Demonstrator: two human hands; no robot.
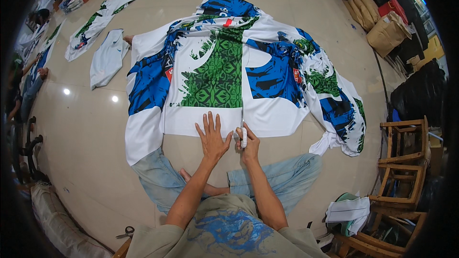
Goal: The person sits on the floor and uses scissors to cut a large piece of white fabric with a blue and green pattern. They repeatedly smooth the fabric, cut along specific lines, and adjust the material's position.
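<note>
Pale cut panel (109,59) on tiled floor (86,129), far left; black-handled scissors (128,232) lying lower left. Blue, green and white printed fabric (215,81) spread across centre floor. Left hand (213,142) flat over its white lower border, fingers apart, grasping nothing. White-handled scissors (244,137) just beside, blades at slit in border; right hand (250,149) closed around handles. Brown paper bag (389,33), wooden stools (401,164) well apart, far right.
</note>
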